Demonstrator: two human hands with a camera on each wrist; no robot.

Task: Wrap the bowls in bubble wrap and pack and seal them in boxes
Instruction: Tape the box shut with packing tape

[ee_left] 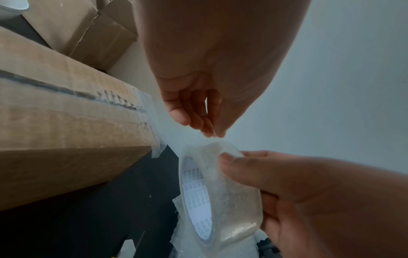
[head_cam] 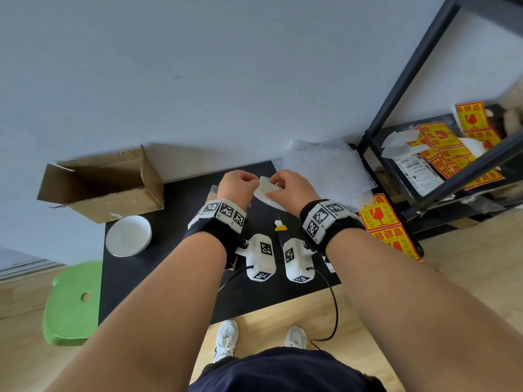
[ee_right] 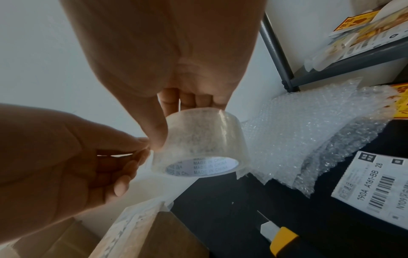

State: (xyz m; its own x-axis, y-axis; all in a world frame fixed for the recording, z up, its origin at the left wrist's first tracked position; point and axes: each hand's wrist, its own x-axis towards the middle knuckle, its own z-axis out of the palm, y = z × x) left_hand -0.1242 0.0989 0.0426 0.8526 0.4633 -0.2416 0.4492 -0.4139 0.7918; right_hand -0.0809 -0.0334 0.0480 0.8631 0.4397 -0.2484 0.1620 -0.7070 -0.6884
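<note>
A clear tape roll (head_cam: pixel 267 190) hangs above the black table (head_cam: pixel 169 278). My right hand (head_cam: pixel 276 188) grips the tape roll (ee_right: pixel 198 143), thumb on its side and fingers behind. My left hand (head_cam: pixel 249 179) pinches the tape at the roll's edge (ee_left: pixel 209 137). A taped brown box (ee_left: pixel 66 139) lies under my left hand, mostly hidden in the head view. A strip of tape seems to run from its end up to the roll. An open cardboard box (head_cam: pixel 104 185) and a white bowl (head_cam: pixel 128 236) stand at the left.
Bubble wrap (head_cam: pixel 328 168) is piled at the table's back right. A yellow utility knife (head_cam: pixel 281 230) lies between my wrists. Fragile stickers (head_cam: pixel 379 212) and a shipping label (ee_right: pixel 375 188) lie right. A dark shelf rack (head_cam: pixel 424 165) stands right, a green stool (head_cam: pixel 73 304) left.
</note>
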